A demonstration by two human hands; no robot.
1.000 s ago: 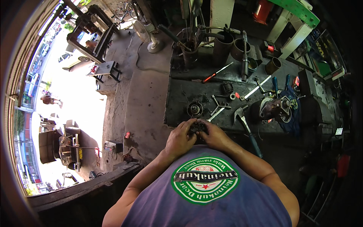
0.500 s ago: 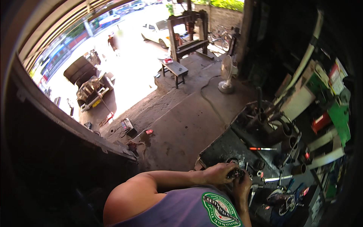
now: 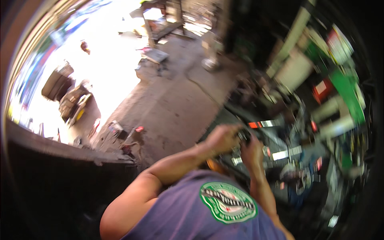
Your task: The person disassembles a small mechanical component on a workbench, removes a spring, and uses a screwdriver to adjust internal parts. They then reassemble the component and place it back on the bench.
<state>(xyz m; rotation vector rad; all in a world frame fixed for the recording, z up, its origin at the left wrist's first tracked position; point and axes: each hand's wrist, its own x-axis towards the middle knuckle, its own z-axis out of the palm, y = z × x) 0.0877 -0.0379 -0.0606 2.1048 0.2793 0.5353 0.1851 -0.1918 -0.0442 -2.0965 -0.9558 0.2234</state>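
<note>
The picture is smeared by motion. My left hand (image 3: 226,137) and my right hand (image 3: 251,151) are closed round a small dark metal part (image 3: 244,136) at the edge of the black workbench (image 3: 219,122), and the part's details are unclear. Around my hands on the bench lie blurred tools: an orange-and-silver one (image 3: 262,124), a long pale metal one (image 3: 286,153) and, farther right, a bulky metal housing (image 3: 299,176) near blue cloth.
A concrete floor (image 3: 168,120) runs toward a bright open doorway at left, with a fan (image 3: 210,60), a small bench (image 3: 154,56), a metal press frame (image 3: 164,30), a vehicle part (image 3: 74,104) and a blurred figure (image 3: 85,47). Cluttered green and white framework (image 3: 348,104) stands at right.
The view first swung left toward the doorway, then shifted so the scene sits higher and farther left, now blurred. My hands stay together on the dark part.
</note>
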